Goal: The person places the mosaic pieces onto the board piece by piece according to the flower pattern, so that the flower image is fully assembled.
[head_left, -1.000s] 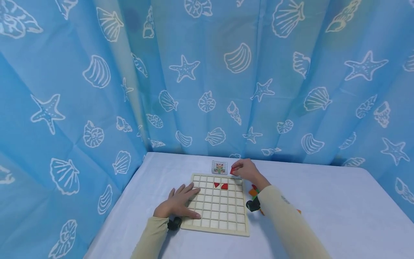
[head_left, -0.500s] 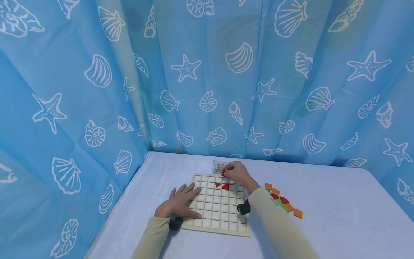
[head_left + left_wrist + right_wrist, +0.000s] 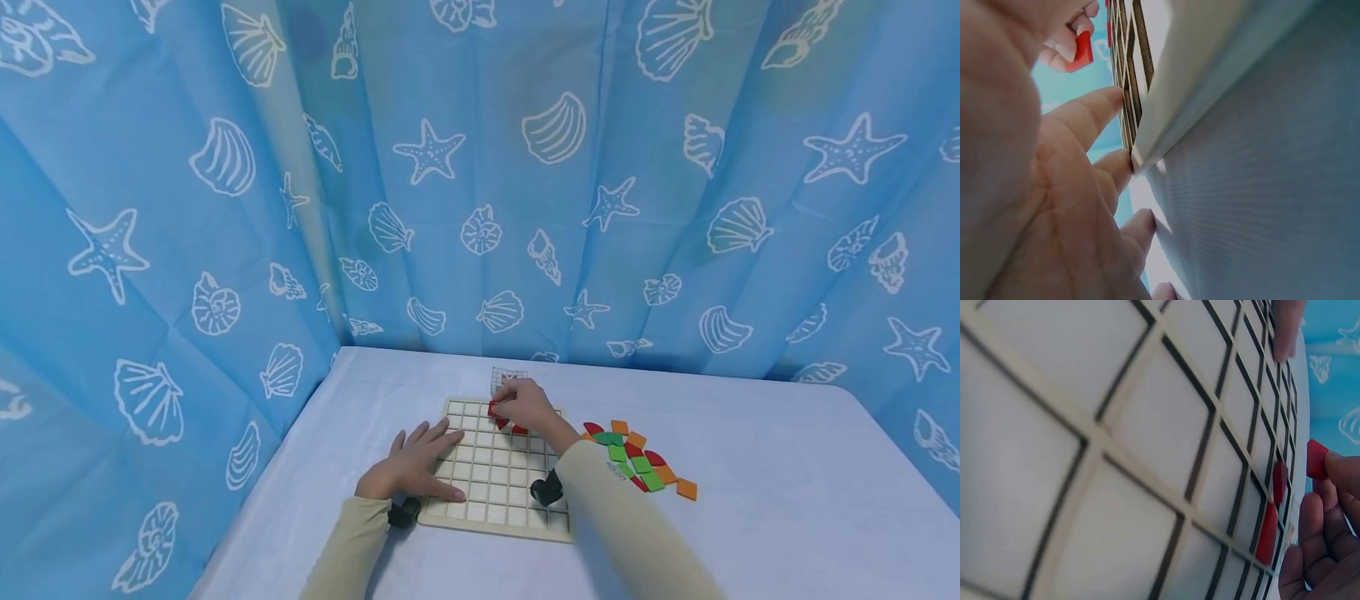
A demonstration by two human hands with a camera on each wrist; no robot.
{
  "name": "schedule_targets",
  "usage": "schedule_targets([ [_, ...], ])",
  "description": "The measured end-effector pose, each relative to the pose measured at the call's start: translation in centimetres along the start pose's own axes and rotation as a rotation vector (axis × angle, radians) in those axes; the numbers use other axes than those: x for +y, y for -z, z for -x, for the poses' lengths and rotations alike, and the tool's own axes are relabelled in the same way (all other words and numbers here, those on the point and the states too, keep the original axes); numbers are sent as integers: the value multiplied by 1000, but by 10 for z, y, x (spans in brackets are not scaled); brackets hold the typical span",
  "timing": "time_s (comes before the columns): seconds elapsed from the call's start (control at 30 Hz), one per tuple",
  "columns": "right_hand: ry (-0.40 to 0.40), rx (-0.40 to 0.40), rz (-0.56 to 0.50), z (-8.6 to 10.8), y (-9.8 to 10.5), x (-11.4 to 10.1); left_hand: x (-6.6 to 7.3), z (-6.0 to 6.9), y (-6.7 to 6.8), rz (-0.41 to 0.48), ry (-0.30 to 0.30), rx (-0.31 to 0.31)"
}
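Observation:
A pale grid board [image 3: 487,527] lies on the white-covered table. My left hand [image 3: 412,467] rests spread over its left edge, fingers straight, some touching the frame in the left wrist view. Above the upper rows, my right hand [image 3: 531,407] pinches a small red tile [image 3: 1316,459] between thumb and fingers. The left wrist view also shows that red tile [image 3: 1083,52], clear of the board. Two other red pieces sit in grid cells: a triangle [image 3: 502,424] and, to its right, a piece [image 3: 519,430] partly hidden by my right hand.
A small card [image 3: 498,375] with a gridded picture lies behind the board, partly covered by my right hand. Several orange, green and red tiles [image 3: 641,463] are scattered right of the board, near my right sleeve. A blue shell-patterned curtain [image 3: 465,183] hangs behind the table.
My right hand has moved left with the red tile, from beyond the board's upper right corner to over its upper rows. More of the loose tiles now show. My left hand stays put.

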State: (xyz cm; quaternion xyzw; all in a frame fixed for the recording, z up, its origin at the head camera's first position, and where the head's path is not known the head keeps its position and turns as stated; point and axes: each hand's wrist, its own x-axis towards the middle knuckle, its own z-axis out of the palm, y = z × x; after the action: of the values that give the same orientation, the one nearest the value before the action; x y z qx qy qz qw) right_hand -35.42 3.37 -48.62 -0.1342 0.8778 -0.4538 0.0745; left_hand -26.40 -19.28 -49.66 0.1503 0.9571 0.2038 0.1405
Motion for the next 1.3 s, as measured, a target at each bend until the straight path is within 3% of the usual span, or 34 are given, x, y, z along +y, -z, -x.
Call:
schedule_targets([
  [0.3,-1,-20,24,1,-14,-5,-1,0,0,1,-4,-3],
  [0.47,-13,-5,88,1,-20,-7,-3,-2,-1,-3,-7,-2],
  [1.03,-5,-15,182,-3,-23,-3,-2,-3,-1,-13,12,-7],
  [1.3,24,-46,285,-2,-24,-4,-2,-3,-1,-17,11,-7],
])
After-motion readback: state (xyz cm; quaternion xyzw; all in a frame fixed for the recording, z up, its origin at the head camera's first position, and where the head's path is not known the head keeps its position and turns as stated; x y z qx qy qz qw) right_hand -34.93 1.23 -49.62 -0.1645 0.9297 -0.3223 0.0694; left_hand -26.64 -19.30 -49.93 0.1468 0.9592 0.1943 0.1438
